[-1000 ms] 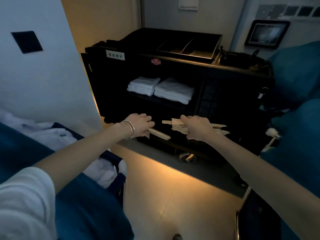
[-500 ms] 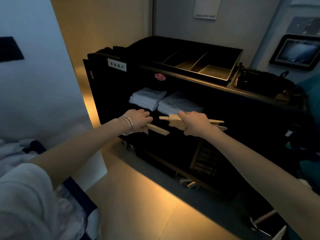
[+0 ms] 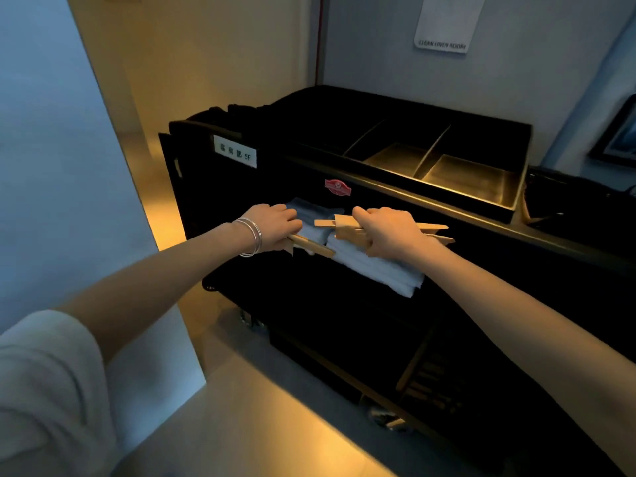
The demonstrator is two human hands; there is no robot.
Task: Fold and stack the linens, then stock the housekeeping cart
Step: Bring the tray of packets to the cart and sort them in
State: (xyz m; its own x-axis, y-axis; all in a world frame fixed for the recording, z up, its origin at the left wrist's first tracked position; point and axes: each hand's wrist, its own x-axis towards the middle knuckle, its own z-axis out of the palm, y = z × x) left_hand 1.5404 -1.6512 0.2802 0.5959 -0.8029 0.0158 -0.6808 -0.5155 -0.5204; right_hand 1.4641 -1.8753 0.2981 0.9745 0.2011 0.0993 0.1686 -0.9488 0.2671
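Note:
A black housekeeping cart (image 3: 241,187) stands against the wall, its front open. Two stacks of folded white towels (image 3: 375,266) lie side by side on its upper shelf. My left hand (image 3: 275,225) grips a thin wooden stick (image 3: 311,245) just in front of the left stack. My right hand (image 3: 389,230) holds a bundle of flat wooden pieces (image 3: 339,226) over the right stack; their ends stick out on both sides of my fist. What the wooden pieces are, I cannot tell.
The cart's top tray (image 3: 478,182) has divided compartments. A white label (image 3: 235,155) is on the cart's left end. A white wall panel (image 3: 69,201) stands close on the left. A sign (image 3: 444,25) hangs on the back wall. Tiled floor (image 3: 261,421) lies below.
I have come closer to the cart and my view has lifted. Both hands have moved forward and up to the towel shelf, each keeping its wooden pieces.

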